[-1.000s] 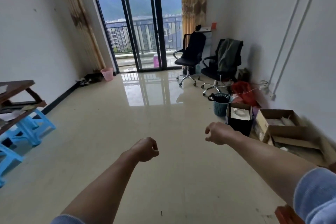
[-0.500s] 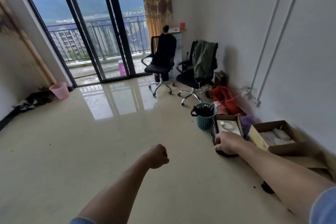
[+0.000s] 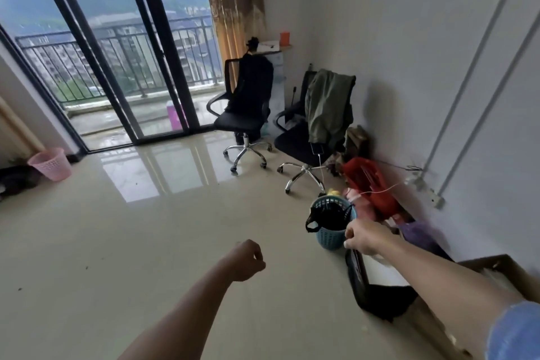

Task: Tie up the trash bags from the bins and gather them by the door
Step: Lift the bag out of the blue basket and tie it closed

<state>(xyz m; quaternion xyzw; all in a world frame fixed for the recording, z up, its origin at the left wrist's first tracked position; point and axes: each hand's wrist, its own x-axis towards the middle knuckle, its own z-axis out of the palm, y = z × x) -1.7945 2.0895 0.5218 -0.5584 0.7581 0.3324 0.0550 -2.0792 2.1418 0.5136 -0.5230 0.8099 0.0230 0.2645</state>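
A small blue basket bin stands on the floor near the right wall, lined with a black trash bag whose handle loops hang over the rim. My right hand is a loose fist just right of the bin, close to its rim, holding nothing. My left hand is a fist in mid-air, well left of the bin, empty. A pink basket bin stands far left by the glass balcony door.
Two black office chairs stand beyond the blue bin, one draped with a green jacket. Red items, a purple bag and open boxes line the right wall. Cables run to a wall socket.
The view has swung right and closed in on the blue bin. My right hand has come from beside the boxes to next to the bin's rim. Both hands stay fisted.
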